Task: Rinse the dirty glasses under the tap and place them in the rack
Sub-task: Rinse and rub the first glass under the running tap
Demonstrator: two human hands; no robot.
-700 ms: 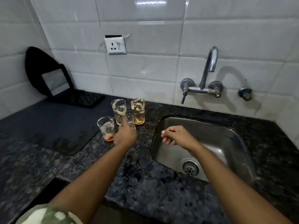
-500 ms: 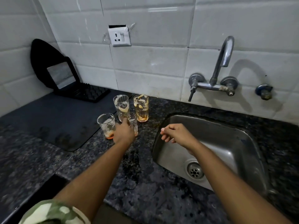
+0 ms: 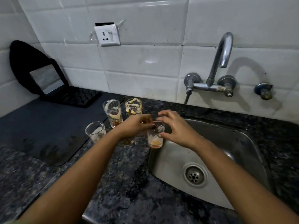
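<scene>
A small dirty glass [image 3: 155, 137] with an orange residue in its bottom hangs over the left rim of the steel sink [image 3: 242, 143]. My left hand [image 3: 137, 126] pinches its rim from the left. My right hand [image 3: 177, 129] curls round it from the right, thumb on its side. Three more dirty glasses stand on the counter: a short one [image 3: 95, 131] and two taller streaked ones [image 3: 113, 113] [image 3: 134, 107]. The tap [image 3: 224, 50] juts from the wall above the sink, with no water running. The black rack [image 3: 72, 97] sits far left by the wall.
A dark mat [image 3: 40, 126] lies on the speckled granite counter [image 3: 126, 191] in front of the rack. An amber patch shows under my left wrist. A wall socket [image 3: 107, 35] is above the glasses. A separate valve [image 3: 263, 92] sticks out right of the tap.
My left hand has lifted the small glass from among the others and carried it right to the sink's edge. My right hand has moved up and left to meet it.
</scene>
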